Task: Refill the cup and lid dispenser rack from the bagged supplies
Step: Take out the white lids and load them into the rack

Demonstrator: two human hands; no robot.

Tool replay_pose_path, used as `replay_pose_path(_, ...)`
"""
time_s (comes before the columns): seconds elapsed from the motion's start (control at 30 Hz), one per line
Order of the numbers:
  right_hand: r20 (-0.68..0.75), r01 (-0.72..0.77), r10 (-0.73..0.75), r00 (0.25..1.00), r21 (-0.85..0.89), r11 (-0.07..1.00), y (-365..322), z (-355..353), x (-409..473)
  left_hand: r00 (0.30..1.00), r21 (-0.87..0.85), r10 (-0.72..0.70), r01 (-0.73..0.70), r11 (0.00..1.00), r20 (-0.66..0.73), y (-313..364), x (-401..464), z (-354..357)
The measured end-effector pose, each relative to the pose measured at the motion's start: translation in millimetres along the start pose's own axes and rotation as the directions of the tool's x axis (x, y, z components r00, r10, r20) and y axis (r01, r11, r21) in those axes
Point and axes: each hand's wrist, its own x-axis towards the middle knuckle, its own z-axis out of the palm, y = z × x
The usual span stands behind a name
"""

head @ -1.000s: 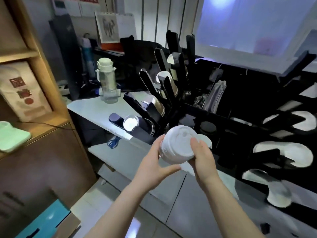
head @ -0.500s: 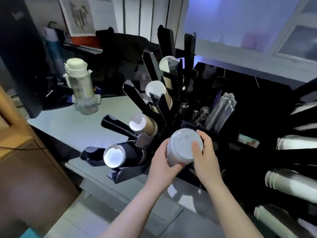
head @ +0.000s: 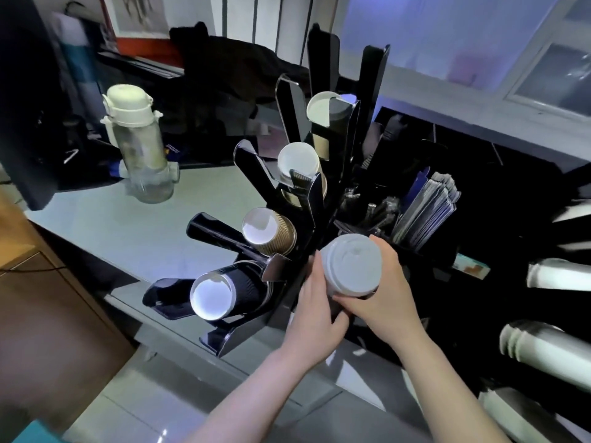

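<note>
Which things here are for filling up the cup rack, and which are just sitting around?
For the job:
white lid stack, held by the left hand and right hand
black dispenser rack
black cups and brown cups in its slots

Just lying about:
water bottle on the counter
dark cloth behind
packets in the black organiser

text: none legible | labels: none legible; numbers: none legible
</note>
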Motion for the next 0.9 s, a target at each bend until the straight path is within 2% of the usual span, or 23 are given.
replay_pose_path(0.2,-0.011,-0.015,0.014,1.000,-0.102,0.995,-1.5,6.0,1.6,1.000,0.009,0.004,-0.004,1.000,0.005,-1.8,-2.5,2.8)
replay_pose_path(0.33,-0.048,-0.072,0.060,0.997,-0.326,0.943,4.9,3.2,4.3,1.000,0.054,-0.005,0.006,0.999,-0.004,1.2,-3.5,8.6)
replay_pose_path(0.47,-0.026,-0.085,0.081,0.996,-0.324,0.942,12.4,11.8,4.4,0.998,0.148,-0.062,0.061,0.987,0.005,1.6,-1.4,9.4)
replay_pose_path(0.57,-0.016,-0.109,0.111,0.994,-0.385,0.917,16.3,16.9,6.5,0.997,0.210,-0.069,0.064,0.976,0.017,2.9,-2.6,7.6)
replay_pose_path(0.67,-0.061,-0.129,0.115,0.992,-0.378,0.917,19.9,18.7,1.3,0.998,0.305,-0.051,0.059,0.951,-0.033,4.5,-0.1,2.9)
replay_pose_path(0.8,-0.049,-0.048,0.029,0.998,-0.447,0.893,22.0,17.4,-0.5,0.990,0.417,0.009,0.052,0.907,-0.144,5.7,6.9,-5.7)
replay_pose_path(0.9,0.015,0.008,0.000,1.000,-0.536,0.844,25.3,19.9,-0.4,0.987,0.345,-0.028,0.083,0.935,-0.161,4.5,6.7,-6.7)
